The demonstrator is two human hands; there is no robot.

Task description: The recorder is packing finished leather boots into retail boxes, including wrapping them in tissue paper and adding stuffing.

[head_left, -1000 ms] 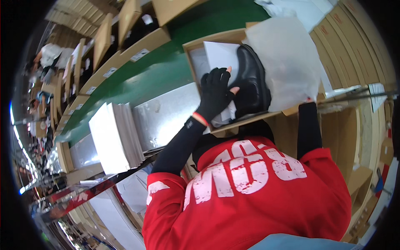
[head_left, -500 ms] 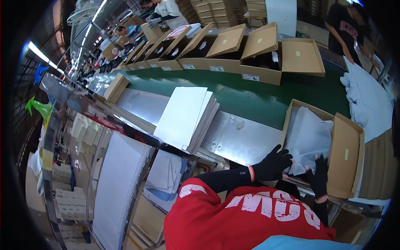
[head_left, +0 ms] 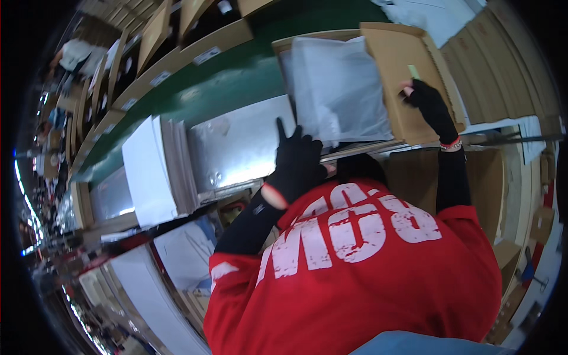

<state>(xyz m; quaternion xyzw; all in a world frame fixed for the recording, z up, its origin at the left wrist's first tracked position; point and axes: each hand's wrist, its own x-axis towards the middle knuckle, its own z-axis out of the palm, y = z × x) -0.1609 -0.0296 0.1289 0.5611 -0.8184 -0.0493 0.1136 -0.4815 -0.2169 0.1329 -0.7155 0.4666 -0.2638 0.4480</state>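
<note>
An open cardboard shoe box (head_left: 284, 46) stands at the edge of the work surface, and white tissue paper (head_left: 337, 89) covers what lies inside. Its lid (head_left: 390, 44) is folded back to the right and carries a pale green sticker (head_left: 413, 71). My right hand (head_left: 431, 109), in a black fingerless glove, hovers over the lid just below that sticker. Its fingers are curled together, and I cannot make out anything between them. My left hand (head_left: 296, 158), gloved the same way, is left of the box with fingers spread, over the edge of a metal plate (head_left: 245, 142).
A stack of white sheets (head_left: 142, 171) stands on the metal surface at the left. Beyond runs a green conveyor belt (head_left: 195, 89) with a row of open shoe boxes (head_left: 225, 38). Flattened brown cartons (head_left: 491, 65) stand at the right. Shelves with paper (head_left: 183, 248) sit below.
My view has turned and come closer to the box. Both hands have left the tissue paper: the left went to the left of the box, the right up over the lid.
</note>
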